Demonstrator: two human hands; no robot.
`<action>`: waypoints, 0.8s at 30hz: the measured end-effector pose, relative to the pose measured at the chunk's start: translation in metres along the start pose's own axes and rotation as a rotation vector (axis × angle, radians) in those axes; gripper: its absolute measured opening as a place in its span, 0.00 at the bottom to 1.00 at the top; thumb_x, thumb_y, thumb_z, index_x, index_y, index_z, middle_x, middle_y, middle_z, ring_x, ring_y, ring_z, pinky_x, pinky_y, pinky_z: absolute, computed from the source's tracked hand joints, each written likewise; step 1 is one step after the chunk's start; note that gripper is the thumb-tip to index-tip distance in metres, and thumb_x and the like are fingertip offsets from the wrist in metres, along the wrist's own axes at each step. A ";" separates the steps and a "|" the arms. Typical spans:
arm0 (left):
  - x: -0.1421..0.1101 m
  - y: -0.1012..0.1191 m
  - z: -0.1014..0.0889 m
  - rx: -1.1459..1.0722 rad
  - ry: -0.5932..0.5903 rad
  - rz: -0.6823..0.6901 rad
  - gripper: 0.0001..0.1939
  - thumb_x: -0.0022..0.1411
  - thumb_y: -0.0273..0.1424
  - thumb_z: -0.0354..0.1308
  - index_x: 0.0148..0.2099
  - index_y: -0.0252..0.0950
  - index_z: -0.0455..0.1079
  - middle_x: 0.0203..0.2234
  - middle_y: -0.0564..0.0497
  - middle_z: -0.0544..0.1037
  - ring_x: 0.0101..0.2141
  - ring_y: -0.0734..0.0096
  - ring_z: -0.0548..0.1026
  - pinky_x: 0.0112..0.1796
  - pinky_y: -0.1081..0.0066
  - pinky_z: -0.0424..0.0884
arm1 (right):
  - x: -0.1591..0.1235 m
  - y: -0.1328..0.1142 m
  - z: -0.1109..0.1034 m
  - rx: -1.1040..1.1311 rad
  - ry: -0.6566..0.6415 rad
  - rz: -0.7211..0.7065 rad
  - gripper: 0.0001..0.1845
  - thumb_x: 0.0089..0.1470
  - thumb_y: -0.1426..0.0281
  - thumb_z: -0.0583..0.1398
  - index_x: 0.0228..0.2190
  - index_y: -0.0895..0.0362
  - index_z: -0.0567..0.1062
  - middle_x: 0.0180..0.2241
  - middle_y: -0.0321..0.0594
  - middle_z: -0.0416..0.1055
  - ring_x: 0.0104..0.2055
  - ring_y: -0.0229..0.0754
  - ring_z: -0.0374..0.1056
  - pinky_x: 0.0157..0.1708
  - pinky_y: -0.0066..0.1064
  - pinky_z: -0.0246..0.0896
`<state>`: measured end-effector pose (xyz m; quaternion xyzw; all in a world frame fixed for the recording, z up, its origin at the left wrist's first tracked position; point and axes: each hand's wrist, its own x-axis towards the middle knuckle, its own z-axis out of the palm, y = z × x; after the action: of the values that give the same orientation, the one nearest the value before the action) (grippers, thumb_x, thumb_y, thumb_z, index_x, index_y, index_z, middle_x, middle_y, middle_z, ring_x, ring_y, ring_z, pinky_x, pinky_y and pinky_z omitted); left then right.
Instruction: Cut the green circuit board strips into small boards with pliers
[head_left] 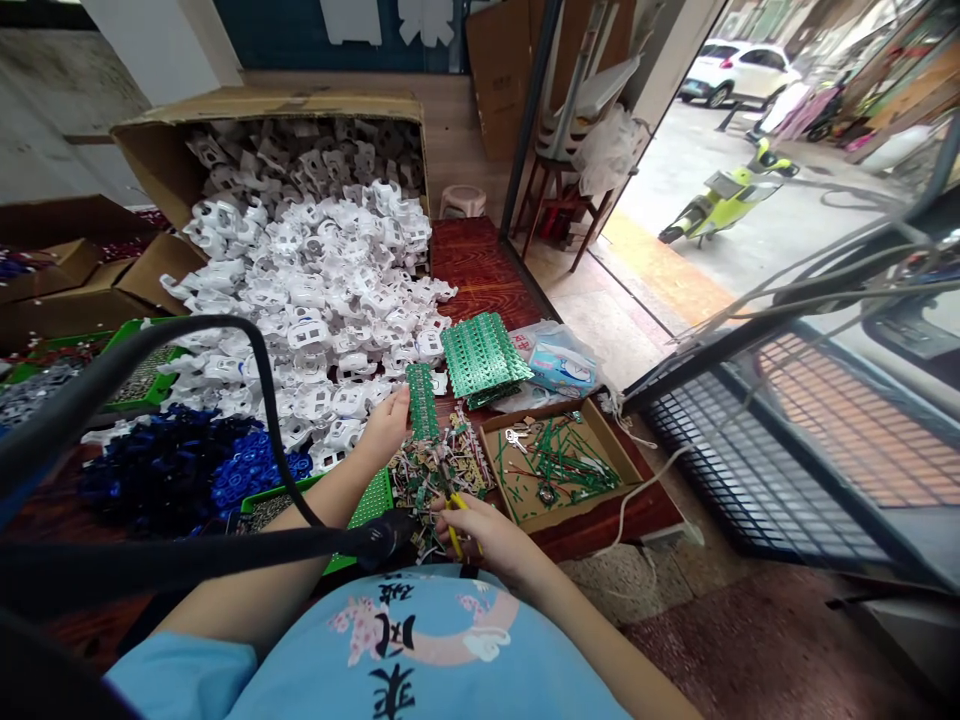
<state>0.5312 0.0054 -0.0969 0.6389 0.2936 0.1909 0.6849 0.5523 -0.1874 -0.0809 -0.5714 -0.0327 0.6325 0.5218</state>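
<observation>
My left hand (388,424) grips the edge of a narrow green circuit board panel (422,402), held up over a heap of small circuit boards with wires (433,475). Yellow-handled pliers or cutters (454,510) are in my right hand (480,535), its fingers wrapped round the handles. Their dark jaws point up toward the lower end of the panel; whether they touch it I cannot tell. A stack of green circuit board panels (486,355) lies just beyond, to the right of my left hand.
White plastic housings (315,270) spill from a large cardboard box (154,165). Blue plastic parts (244,468) and a green basket (373,503) lie at left. A shallow cardboard tray (491,430) with green strips stands at right, near a tissue pack (562,365). A black cable (262,370) crosses the view.
</observation>
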 end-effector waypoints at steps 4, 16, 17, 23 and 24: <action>-0.003 0.000 0.002 -0.064 -0.084 0.002 0.22 0.55 0.48 0.47 0.37 0.33 0.67 0.23 0.51 0.71 0.23 0.75 0.64 0.26 0.75 0.62 | -0.002 -0.004 0.001 0.008 -0.003 -0.030 0.16 0.40 0.64 0.59 0.33 0.56 0.68 0.27 0.36 0.63 0.32 0.37 0.62 0.31 0.29 0.56; -0.009 -0.009 0.003 -0.022 -0.077 0.027 0.22 0.58 0.45 0.45 0.40 0.32 0.69 0.23 0.51 0.73 0.23 0.73 0.66 0.27 0.72 0.63 | 0.001 -0.002 0.000 -0.095 0.025 -0.104 0.08 0.40 0.66 0.54 0.26 0.56 0.65 0.19 0.31 0.56 0.19 0.32 0.53 0.16 0.24 0.45; -0.009 -0.010 0.002 -0.009 -0.075 0.031 0.22 0.58 0.45 0.45 0.40 0.32 0.69 0.23 0.51 0.72 0.22 0.73 0.66 0.27 0.72 0.62 | 0.000 -0.002 -0.001 -0.097 0.022 -0.104 0.08 0.40 0.66 0.54 0.26 0.56 0.65 0.19 0.31 0.55 0.19 0.32 0.52 0.16 0.24 0.44; -0.011 -0.012 0.000 0.065 -0.055 0.056 0.23 0.57 0.45 0.45 0.39 0.31 0.69 0.25 0.50 0.73 0.26 0.71 0.68 0.31 0.72 0.63 | -0.003 -0.005 -0.003 -0.056 -0.010 -0.067 0.08 0.40 0.65 0.55 0.25 0.56 0.64 0.17 0.31 0.55 0.17 0.32 0.52 0.15 0.24 0.43; -0.012 -0.011 0.000 0.075 -0.049 0.060 0.23 0.57 0.45 0.45 0.39 0.31 0.69 0.25 0.49 0.73 0.27 0.70 0.68 0.32 0.71 0.64 | -0.004 -0.005 -0.003 -0.049 -0.012 -0.061 0.08 0.40 0.65 0.55 0.25 0.56 0.64 0.17 0.31 0.55 0.17 0.32 0.52 0.15 0.24 0.42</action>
<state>0.5211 -0.0034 -0.1057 0.6771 0.2644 0.1845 0.6615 0.5571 -0.1894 -0.0759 -0.5787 -0.0686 0.6189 0.5266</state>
